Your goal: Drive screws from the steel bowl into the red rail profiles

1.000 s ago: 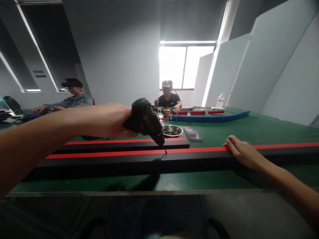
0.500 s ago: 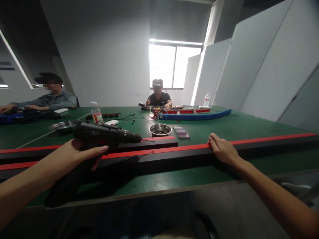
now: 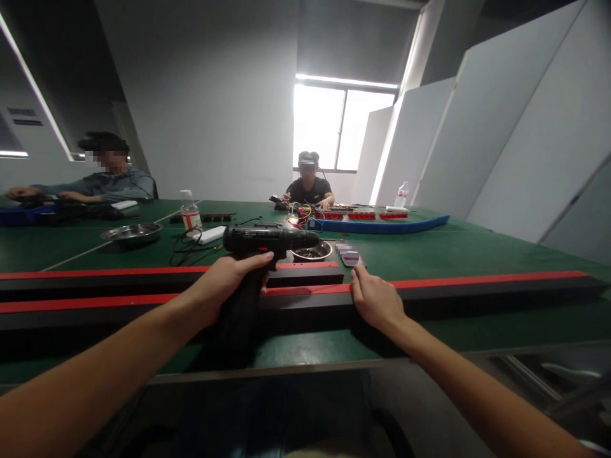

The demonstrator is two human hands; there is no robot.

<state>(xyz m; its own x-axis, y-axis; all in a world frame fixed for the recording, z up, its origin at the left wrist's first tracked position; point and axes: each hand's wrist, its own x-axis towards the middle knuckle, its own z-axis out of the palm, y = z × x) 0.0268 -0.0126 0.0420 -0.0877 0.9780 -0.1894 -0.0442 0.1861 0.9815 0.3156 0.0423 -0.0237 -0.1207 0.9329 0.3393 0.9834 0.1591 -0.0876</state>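
The left hand is wrapped round the grip of the black drill, held above the near red-topped bar and pointing right. The right hand pinches that bar's red edge, fingers curled together. Just beyond the drill's nose sits a metal bowl, apparently holding small dark pieces.
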